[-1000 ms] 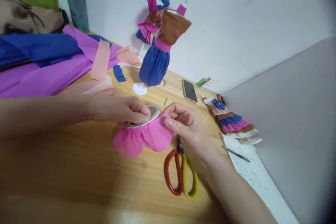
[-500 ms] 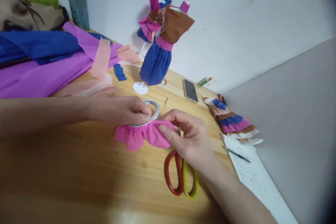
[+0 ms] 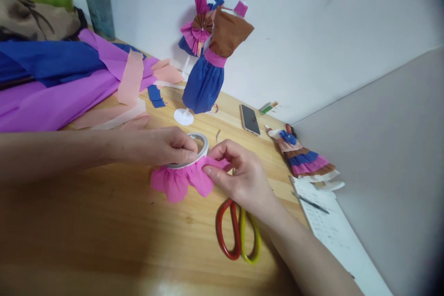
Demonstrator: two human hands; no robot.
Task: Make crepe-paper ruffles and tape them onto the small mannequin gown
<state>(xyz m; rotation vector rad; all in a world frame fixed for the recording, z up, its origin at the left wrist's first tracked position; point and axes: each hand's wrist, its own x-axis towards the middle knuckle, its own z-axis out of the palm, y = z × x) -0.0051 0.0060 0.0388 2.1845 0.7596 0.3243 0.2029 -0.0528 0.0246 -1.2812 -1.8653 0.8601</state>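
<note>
My left hand [image 3: 176, 145] is closed on a roll of tape [image 3: 204, 144], its fingers gripping the near side of the ring. Gathered pink crepe paper [image 3: 176, 184] runs along the roll's near edge and hangs down in ruffles. My right hand [image 3: 239, 173] pinches the free right end of this paper between thumb and fingers. Just below the right hand lie scissors [image 3: 237, 236] with one red and one yellow handle loop; the hand hides most of their blades.
A small mannequin in a brown and blue paper dress [image 3: 204, 81] stands behind my hands, a second dressed figure [image 3: 199, 27] beyond it. A phone [image 3: 249, 119], a layered paper dress [image 3: 305, 157] and a pen [image 3: 310, 202] on white paper lie right. Crepe sheets [image 3: 69, 88] pile up left.
My right hand has shifted slightly left and drawn its end of the pink paper into tighter folds against the roll. My left hand keeps its grip. The view has moved a little.
</note>
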